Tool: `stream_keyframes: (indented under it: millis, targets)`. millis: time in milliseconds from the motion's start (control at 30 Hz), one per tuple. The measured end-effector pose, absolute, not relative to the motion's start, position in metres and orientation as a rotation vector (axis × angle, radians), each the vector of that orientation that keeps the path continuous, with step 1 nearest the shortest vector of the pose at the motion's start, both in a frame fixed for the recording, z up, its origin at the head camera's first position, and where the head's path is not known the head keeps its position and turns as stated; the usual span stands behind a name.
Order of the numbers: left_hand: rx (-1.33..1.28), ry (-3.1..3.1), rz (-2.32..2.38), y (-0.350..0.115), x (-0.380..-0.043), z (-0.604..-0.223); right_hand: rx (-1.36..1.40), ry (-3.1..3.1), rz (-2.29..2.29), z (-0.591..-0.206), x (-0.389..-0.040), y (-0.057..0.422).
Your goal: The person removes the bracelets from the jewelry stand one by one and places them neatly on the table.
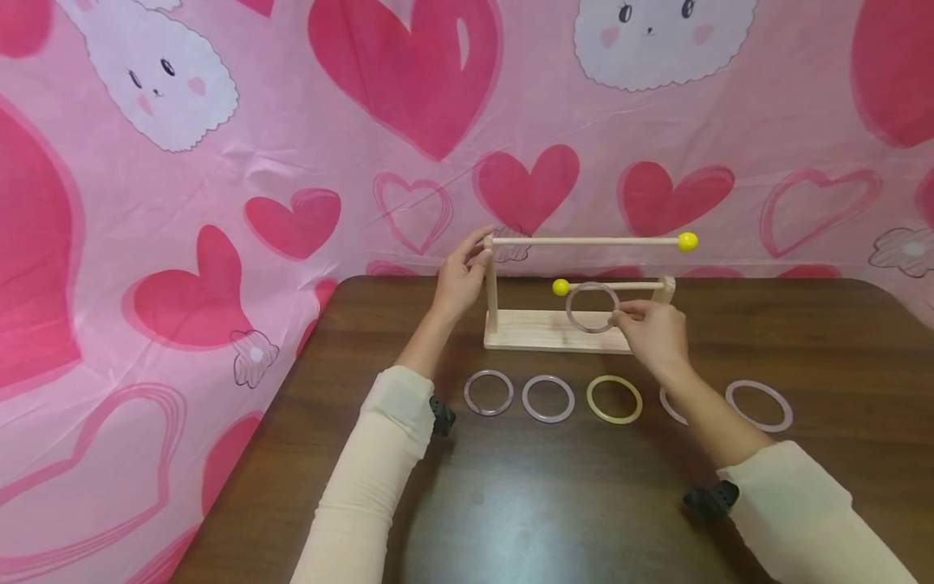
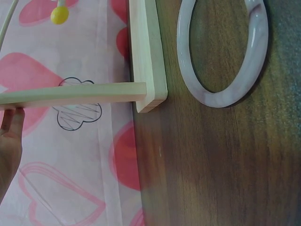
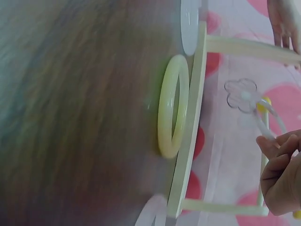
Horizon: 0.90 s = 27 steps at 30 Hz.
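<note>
A wooden stand (image 1: pixel 536 331) carries an upper rod (image 1: pixel 584 241) tipped with a yellow ball (image 1: pixel 687 242) and a shorter lower rod (image 1: pixel 642 285) with its own yellow ball (image 1: pixel 560 287). My left hand (image 1: pixel 460 280) holds the top of the tall left post (image 1: pixel 492 292), thumb and fingers at its upper end. Between thumb and fingers, my right hand (image 1: pixel 657 332) pinches a pale translucent ring (image 1: pixel 593 330) by its right edge. That ring stands upright and overlaps the lower rod near its ball; in the right wrist view the ring (image 3: pixel 263 126) is right at the ball.
Several rings lie in a row on the brown table (image 1: pixel 540 503) before the stand: lilac ones (image 1: pixel 549 420) at left, a yellow one (image 1: pixel 616 421) mid-row, another lilac ring (image 1: pixel 786 414) at right. My right forearm partly covers one ring (image 1: pixel 664 405). Behind hangs a pink heart-patterned cloth (image 1: pixel 292 105).
</note>
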<state>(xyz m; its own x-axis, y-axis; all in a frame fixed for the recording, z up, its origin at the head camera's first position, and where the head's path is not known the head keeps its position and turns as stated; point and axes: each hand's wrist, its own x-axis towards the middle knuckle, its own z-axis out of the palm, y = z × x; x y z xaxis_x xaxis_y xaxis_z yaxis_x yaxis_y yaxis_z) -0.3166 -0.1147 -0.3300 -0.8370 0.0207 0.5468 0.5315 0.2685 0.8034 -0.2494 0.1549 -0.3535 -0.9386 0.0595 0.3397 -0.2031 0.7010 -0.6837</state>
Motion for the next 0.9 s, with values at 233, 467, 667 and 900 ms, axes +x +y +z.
stream_keyframes:
  millis: [233,467,667,900]
  targets:
    - [-0.512,-2.113,-1.621,-0.112,-0.302,-0.318,0.080,-2.647,1.083,-0.352,-0.239,0.182]
    - [-0.508,-2.136,-1.590,-0.109,-0.285,-0.304,0.009,-2.721,1.088,-0.350,-0.230,0.211]
    - [-0.513,-2.126,-1.587,-0.108,-0.287,-0.305,-0.065,-2.753,1.122,-0.346,-0.226,0.237]
    - [-0.517,-2.104,-1.620,-0.113,-0.310,-0.324,-0.121,-2.803,1.108,-0.343,-0.224,0.257]
